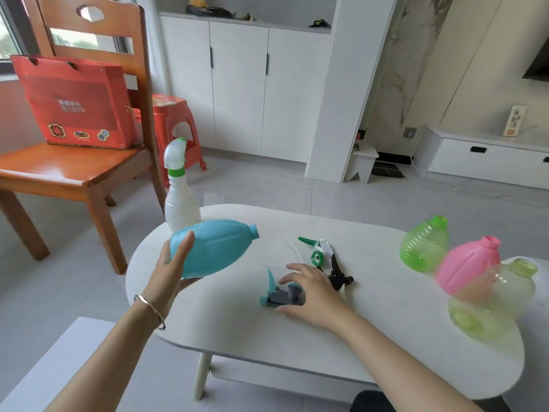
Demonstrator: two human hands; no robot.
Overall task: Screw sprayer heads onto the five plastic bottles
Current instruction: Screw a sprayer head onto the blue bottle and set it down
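My left hand (pixel 169 272) grips the base of a blue bottle (pixel 217 248), held tilted above the white table (pixel 237 328) with its open neck pointing right. My right hand (pixel 309 289) rests on a teal and dark sprayer head (pixel 279 294) lying on the table, fingers curled over it. A white bottle (pixel 181 200) with a white and green sprayer head (pixel 175 156) screwed on stands at the table's far left. A green and white sprayer head (pixel 319 251) and a black one (pixel 338 273) lie beyond my right hand. Green (pixel 421 245), pink (pixel 466 263) and pale yellow (pixel 490 304) bottles lie open-necked at the right.
A wooden chair (pixel 74 168) holding a red box (pixel 77 102) stands left of the table, with a red stool (pixel 175 126) behind it. White cabinets (pixel 240 87) line the far wall. Grey floor surrounds the table.
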